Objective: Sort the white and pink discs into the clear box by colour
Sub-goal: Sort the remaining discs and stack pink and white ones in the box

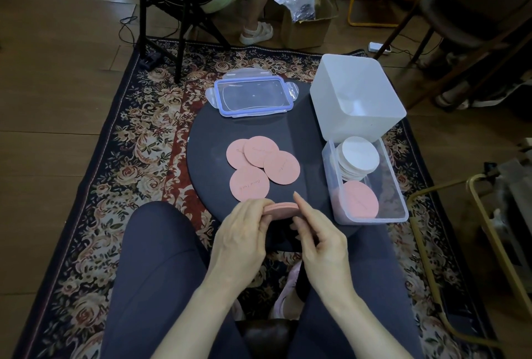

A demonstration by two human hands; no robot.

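In the head view both hands meet at the near edge of a round dark table (pixel 207 140). The left hand (pixel 240 233) curls its fingers around the left side of a small stack of flat pink round discs (pixel 280 210), and the right hand (pixel 319 236) grips the right side of the same stack, with its index finger stretched up along the edge. How many discs are in this stack I cannot tell, because the fingers cover most of it.

Four more pink discs (pixel 260 167) lie flat on the table, partly overlapping each other; faint writing on them is too small to read. At the right side stands a clear rectangular plastic box (pixel 403 209). Inside it a stack of white round discs (pixel 357 158) leans in the far part, and a pink disc (pixel 358 199) leans in the near part.

Farther right is an empty translucent white tub (pixel 357 94), and on the far side lies a clear lid with blue rim (pixel 253 96). Under the table is a flowered carpet (pixel 135 140).
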